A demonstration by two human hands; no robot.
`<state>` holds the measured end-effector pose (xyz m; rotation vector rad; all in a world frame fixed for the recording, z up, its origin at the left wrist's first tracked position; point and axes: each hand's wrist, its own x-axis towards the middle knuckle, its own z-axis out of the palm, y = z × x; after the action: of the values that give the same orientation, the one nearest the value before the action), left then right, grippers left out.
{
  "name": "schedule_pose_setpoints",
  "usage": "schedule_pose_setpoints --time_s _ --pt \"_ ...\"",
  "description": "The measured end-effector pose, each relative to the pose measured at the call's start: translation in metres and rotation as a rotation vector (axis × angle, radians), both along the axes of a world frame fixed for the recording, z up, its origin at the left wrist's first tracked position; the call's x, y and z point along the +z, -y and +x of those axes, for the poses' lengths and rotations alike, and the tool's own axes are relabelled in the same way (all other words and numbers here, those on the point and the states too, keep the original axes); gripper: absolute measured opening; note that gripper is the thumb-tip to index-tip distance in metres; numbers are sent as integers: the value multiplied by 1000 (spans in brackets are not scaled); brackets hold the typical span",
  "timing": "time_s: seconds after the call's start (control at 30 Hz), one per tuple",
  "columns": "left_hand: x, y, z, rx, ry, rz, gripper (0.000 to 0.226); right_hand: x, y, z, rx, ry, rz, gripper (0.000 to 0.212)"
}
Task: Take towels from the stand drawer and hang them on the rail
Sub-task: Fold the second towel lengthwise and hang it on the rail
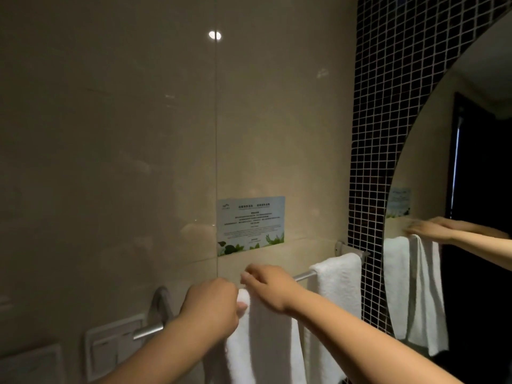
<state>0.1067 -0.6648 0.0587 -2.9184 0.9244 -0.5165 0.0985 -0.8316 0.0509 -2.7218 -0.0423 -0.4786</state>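
Note:
A metal rail [304, 275] runs along the beige wall, rising to the right. One white towel [339, 286] hangs over its right end. A second white towel [263, 345] drapes over the middle of the rail. My left hand [210, 309] is closed on that towel's top left edge at the rail. My right hand [267, 286] rests on the towel's top, fingers curled over the rail. The stand drawer is out of view.
A printed notice [250, 224] is stuck on the wall above the rail. White switch plates [110, 345] sit at the lower left. A dark mosaic strip [371, 162] and a round mirror [457, 189] fill the right, reflecting both towels and hands.

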Motion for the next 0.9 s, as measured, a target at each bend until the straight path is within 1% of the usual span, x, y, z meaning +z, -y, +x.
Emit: schedule_pose_setpoints --time_s 0.07,0.13,0.17,0.23,0.33,0.37,0.4,0.47,0.5,0.57,0.63,0.7,0.73,0.77,0.83,0.87,0.9 --pt "0 2 0 -1 4 -3 34 -10 7 -12 0 187 166 32" --pt "2 0 3 -4 -41 -47 34 -23 13 -27 -112 314 275 27" --pt "3 -1 5 -10 -62 -78 34 -29 15 -32 -205 316 311 29" --pt "7 -4 13 -24 -79 -132 33 -42 20 -39 -343 209 413 41" --pt "12 1 16 -33 -53 -158 30 -53 22 -40 -350 95 639 50" --pt "14 4 14 -40 -23 -149 27 -54 22 -41 -349 93 683 48" --pt "15 6 13 -54 20 -143 24 -55 22 -42 -352 114 687 42" --pt "16 11 11 -72 123 -158 21 -49 24 -42 -368 171 614 19" --pt "17 12 11 -82 187 -184 20 -43 28 -40 -369 198 582 12" --pt "18 16 19 -149 358 -271 12 -25 37 -34 -355 288 546 17" --pt "28 19 27 -132 376 -237 21 -3 45 -28 -345 426 467 21" --pt "32 24 38 -71 389 -228 29 13 49 -21 -302 494 311 18" --pt "35 26 36 -57 388 -199 33 15 51 -16 -272 450 222 14" --pt "36 27 31 -68 352 -169 35 12 52 -11 -253 352 147 12" --pt "27 31 21 -130 244 -156 33 0 52 -6 -289 135 23 22" --pt "20 31 19 -159 204 -185 28 -6 51 -9 -322 87 -7 26" --pt "15 28 14 -197 119 -208 26 -12 52 -13 -351 94 -11 29"
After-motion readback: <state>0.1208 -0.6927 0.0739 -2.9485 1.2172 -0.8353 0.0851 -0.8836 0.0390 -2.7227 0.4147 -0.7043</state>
